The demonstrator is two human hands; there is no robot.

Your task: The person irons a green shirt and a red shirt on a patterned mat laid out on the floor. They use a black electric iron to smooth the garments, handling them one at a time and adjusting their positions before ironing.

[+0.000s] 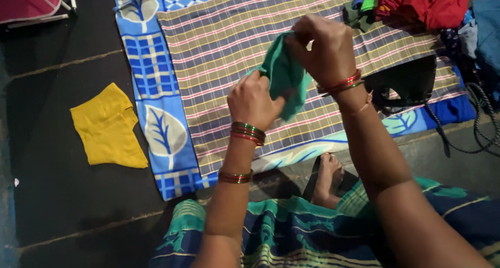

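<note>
Green cloth (284, 75) sits mid-frame, pinched at its top by the right hand (323, 49) and lower down by the left hand (253, 100), fingers of both clenched on it, held above a checked plaid sheet (229, 34), with a yellow garment (107, 126) lying on the dark floor (52, 205) at left.

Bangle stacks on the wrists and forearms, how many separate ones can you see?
3. One at the left wrist, another lower on the left forearm, and one at the right wrist. Single bangles within each stack are too fine to count.
</note>
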